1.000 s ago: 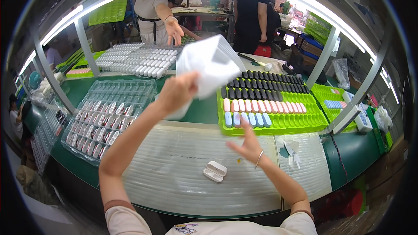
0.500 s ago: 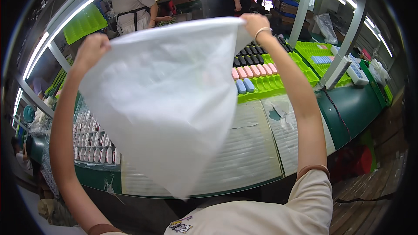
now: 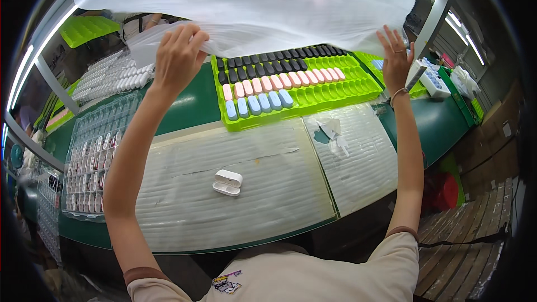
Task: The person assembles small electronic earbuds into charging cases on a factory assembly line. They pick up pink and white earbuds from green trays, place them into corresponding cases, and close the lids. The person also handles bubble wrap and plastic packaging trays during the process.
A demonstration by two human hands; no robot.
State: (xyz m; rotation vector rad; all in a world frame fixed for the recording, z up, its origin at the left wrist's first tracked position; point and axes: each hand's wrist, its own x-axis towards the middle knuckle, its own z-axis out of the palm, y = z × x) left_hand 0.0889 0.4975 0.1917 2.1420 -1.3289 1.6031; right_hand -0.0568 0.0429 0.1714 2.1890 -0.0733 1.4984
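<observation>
A thin white plastic sheet (image 3: 302,0) billows over the far side of the bench, spread between my raised hands. My left hand (image 3: 180,56) is closed at its near left edge, the fingers bent around it. At the right edge of the sheet my right hand (image 3: 396,59) is up with fingers apart; it appears to touch the sheet without gripping it. Under the sheet's near edge lies a lime-green tray (image 3: 330,99) with rows of black, pink and light blue oblong cases. A white earphone charging case (image 3: 227,182) sits with its lid raised on the padded mat (image 3: 184,212).
Left of the mat stands a clear compartment tray (image 3: 106,117) filled with small white parts. Rows of white pieces (image 3: 114,75) lie behind it. Torn scraps (image 3: 333,131) are on the right mat. A metal post (image 3: 439,8) and a white foam tray (image 3: 433,81) are at the right.
The sheet has swung up and away from me, uncovering the earphone case and more of the green tray. My right hand has spread its fingers; my left hand has moved right.
</observation>
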